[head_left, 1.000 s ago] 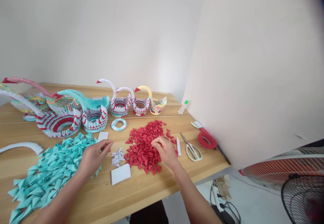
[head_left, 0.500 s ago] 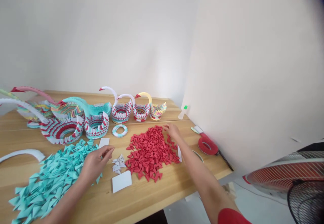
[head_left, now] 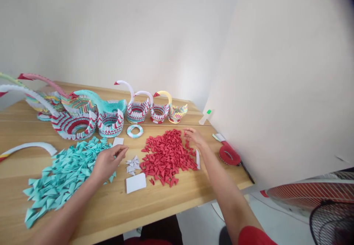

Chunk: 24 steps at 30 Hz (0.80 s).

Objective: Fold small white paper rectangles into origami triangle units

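My left hand (head_left: 110,161) hovers over the right edge of a heap of folded turquoise paper triangles (head_left: 69,167). Its thumb and fingertips are pinched together; anything between them is too small to make out. My right hand (head_left: 195,137) is at the upper right of a heap of folded red paper triangles (head_left: 166,158), fingers stretched out and nothing visible in them. Between the heaps lie a few white folded pieces (head_left: 133,165) and a white paper card (head_left: 136,183). A second white card (head_left: 118,141) lies behind my left hand.
Folded-paper swans, among them a red-and-white one (head_left: 74,125) and a yellow-necked one (head_left: 177,113), line the back of the wooden table (head_left: 155,206). A paper ring (head_left: 135,131), a loose curved neck (head_left: 33,146) and a red paper piece (head_left: 229,154) lie around. A fan (head_left: 329,219) stands right.
The view has shifted, so the table sits higher and slightly right. My right hand has opened its fingers at the red heap's edge. My left hand stays pinched by the turquoise heap.
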{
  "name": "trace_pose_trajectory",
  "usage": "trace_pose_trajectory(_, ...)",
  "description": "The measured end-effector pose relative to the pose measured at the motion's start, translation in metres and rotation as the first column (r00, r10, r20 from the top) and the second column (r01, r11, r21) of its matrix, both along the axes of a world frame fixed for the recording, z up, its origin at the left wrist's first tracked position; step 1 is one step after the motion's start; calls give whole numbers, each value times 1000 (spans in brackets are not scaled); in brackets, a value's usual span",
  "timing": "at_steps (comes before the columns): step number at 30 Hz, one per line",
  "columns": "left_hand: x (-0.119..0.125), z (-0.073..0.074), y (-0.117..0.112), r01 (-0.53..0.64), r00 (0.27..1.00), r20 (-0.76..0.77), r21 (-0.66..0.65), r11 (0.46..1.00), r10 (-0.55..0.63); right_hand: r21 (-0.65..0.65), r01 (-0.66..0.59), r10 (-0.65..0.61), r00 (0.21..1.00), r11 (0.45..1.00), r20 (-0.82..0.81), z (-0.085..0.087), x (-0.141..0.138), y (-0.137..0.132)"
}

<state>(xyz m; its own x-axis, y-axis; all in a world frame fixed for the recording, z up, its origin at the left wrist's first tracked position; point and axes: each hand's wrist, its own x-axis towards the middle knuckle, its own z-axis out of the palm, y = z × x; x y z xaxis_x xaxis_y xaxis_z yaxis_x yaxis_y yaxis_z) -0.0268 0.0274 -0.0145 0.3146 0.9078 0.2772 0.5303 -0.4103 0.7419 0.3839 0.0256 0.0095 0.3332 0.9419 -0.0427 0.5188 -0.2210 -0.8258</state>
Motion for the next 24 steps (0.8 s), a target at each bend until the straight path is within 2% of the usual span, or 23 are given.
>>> trace_pose_trajectory(3,1,0,-1,-1,1000,-3,3,1000,1,80,-35,49,981,996,-186,4,-9,-14)
trace_pose_trajectory(6,1,-1,-1,-4,1000,-13,1,1000,4,149,-46,89,949,988,-302,5,-24,-25)
trace_pose_trajectory(10,0,-2,0,-6,1000,1,-6,1000,6,220,-52,131,924,974,-359,3,-56,-45)
trace_pose_trajectory(12,-1,-3,1,0,1000,0,-6,1000,0,228,-105,180,923,968,-341,3,-74,-57)
trace_pose_trajectory(14,-1,-4,1,8,1000,-6,-3,1000,-8,212,-269,314,923,940,-222,6,-87,-65)
trace_pose_trajectory(16,-1,-5,2,12,1000,-11,0,1000,-12,189,-421,425,905,887,23,11,-87,-63)
trace_pose_trajectory(17,-1,-5,2,13,1000,-14,3,1000,-12,175,-444,418,893,879,168,13,-82,-59)
trace_pose_trajectory(18,-1,-6,2,14,1000,-17,6,1000,-14,165,-419,359,884,893,299,16,-75,-51)
trace_pose_trajectory(19,-1,-6,2,15,1000,-20,9,1000,-15,155,-341,251,874,927,417,17,-66,-42)
trace_pose_trajectory(22,0,-5,2,18,1000,-14,13,1000,-18,148,-186,83,850,971,521,16,-38,-10)
trace_pose_trajectory(24,0,-3,1,17,1000,-7,7,1000,-17,114,-156,68,830,981,553,10,-27,7)
